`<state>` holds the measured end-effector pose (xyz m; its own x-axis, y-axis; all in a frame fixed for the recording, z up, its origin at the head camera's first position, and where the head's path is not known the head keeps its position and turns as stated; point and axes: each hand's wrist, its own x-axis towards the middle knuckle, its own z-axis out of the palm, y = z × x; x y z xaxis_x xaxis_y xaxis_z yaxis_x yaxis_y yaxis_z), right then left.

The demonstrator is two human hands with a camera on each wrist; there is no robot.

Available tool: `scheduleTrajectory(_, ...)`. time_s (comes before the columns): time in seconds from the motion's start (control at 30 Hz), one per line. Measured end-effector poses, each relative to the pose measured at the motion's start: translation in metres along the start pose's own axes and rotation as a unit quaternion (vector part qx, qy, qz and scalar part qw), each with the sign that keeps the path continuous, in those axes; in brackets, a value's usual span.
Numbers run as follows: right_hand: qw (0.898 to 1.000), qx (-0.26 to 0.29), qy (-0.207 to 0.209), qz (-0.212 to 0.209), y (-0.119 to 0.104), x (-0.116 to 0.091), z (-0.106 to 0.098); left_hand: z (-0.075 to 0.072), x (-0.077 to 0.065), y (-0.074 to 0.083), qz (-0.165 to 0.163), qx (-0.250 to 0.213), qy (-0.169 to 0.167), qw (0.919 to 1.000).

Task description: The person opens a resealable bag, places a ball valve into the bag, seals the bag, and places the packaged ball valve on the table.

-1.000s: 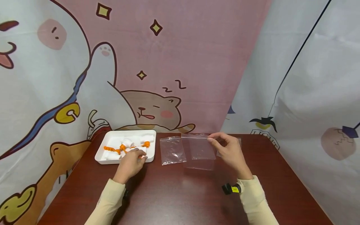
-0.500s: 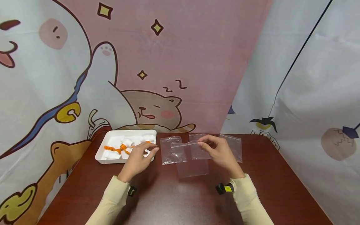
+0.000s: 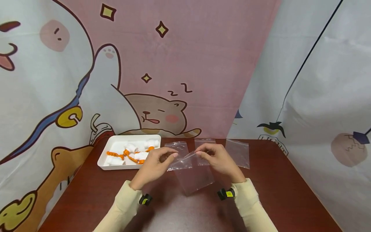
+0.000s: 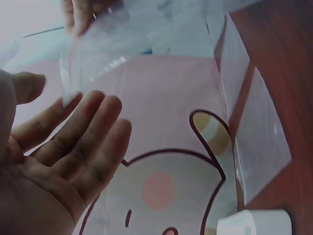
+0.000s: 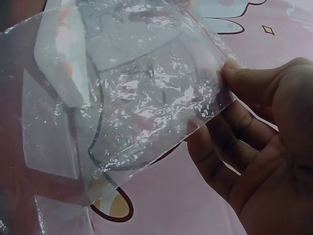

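- Zip-seal bag (image 3: 195, 180) hangs from the right hand (image 3: 221, 158), pinched at one seal corner, probably so it falls free.
- Left hand (image 3: 153, 167) near the opposite seal corner, thumb and fingers apart.

Just below the clear bag (image 4: 112, 46), the left hand (image 4: 63, 161) extends its fingers, thumb apart; contact is unclear. The right hand (image 4: 80, 14) grips the bag's far end. Behind the bag hangs a pink cartoon backdrop (image 4: 171, 103); to its right, another bag (image 4: 261, 142) lies on the brown tabletop (image 4: 288, 73).
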<state>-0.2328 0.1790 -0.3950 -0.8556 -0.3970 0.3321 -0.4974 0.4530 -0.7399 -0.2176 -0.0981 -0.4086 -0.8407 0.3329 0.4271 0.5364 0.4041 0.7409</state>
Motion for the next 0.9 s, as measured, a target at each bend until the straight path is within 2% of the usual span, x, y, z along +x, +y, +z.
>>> scheduleTrajectory(0.2,0.999,-0.017,-0.023,-0.015,-0.001,0.002,0.004,0.006,0.001,0.012,-0.008,-0.005,-0.047,0.9988)
scheduleTrajectory(0.4,0.998,-0.021,-0.044,-0.025,-0.002,0.002,0.007,0.01,0.0,0.015,-0.001,-0.013,-0.08,0.9967)
scheduleTrajectory(0.63,0.998,-0.017,-0.05,-0.038,-0.004,0.002,0.009,0.014,0.001,0.015,0.011,-0.019,-0.097,0.995)
scheduleTrajectory(0.77,0.998,-0.015,-0.046,-0.036,-0.005,0.001,0.01,0.017,0.0,0.017,-0.012,-0.017,-0.098,0.9949)
scheduleTrajectory(0.9,0.999,-0.017,-0.034,-0.035,-0.006,0.001,0.011,0.019,-0.001,0.017,-0.034,-0.039,-0.098,0.9939)
